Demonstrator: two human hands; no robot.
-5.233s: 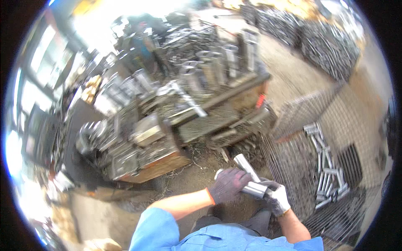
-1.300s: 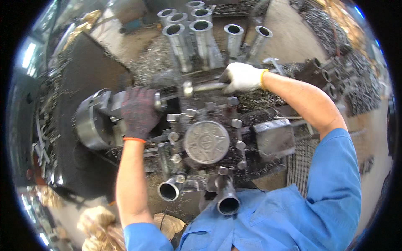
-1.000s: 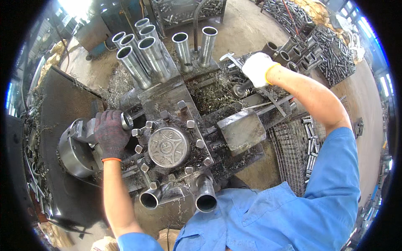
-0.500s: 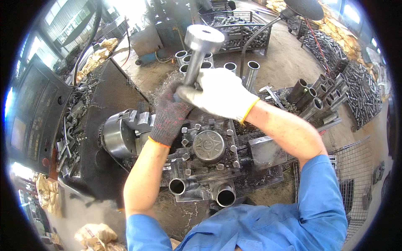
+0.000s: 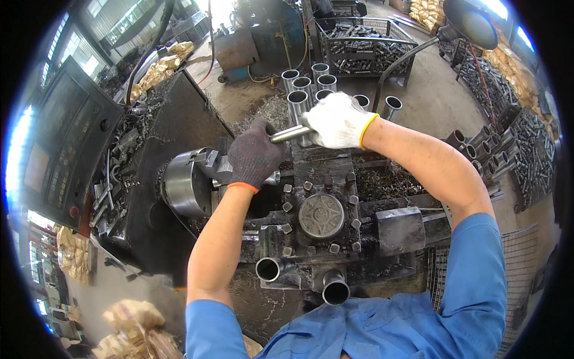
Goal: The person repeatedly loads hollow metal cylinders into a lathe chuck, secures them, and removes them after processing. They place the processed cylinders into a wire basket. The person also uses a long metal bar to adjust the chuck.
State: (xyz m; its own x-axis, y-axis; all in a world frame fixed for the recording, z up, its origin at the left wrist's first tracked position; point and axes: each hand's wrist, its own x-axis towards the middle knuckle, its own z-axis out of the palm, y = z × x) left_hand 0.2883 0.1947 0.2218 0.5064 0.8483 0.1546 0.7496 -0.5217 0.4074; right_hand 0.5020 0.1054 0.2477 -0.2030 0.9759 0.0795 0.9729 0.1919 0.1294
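Note:
A bright steel rod [image 5: 290, 134] lies nearly level between my two gloved hands, its right end slightly higher. My left hand [image 5: 257, 154], in a dark knit glove, is closed at the rod's left end beside the lathe chuck [image 5: 186, 182]. My right hand [image 5: 339, 121], in a white glove with a yellow cuff, is closed round the right end. Both rod ends are hidden by the gloves, and no wide head shows. Below my left hand a shiny round metal end [image 5: 273, 178] sticks out; I cannot tell what it belongs to.
A square tool post [image 5: 321, 216] with several bolts stands below my hands. Steel tubes [image 5: 299, 99] stand upright behind them, with more tubes [image 5: 490, 149] at the right. A control panel [image 5: 63, 143] is at left. A lamp [image 5: 469, 24] overhangs the far right; a parts bin [image 5: 371, 48] stands behind.
The steel piece, upright with a wide round head on top, has swung down to nearly level, and its head no longer shows. My hands have moved apart; the view has shifted.

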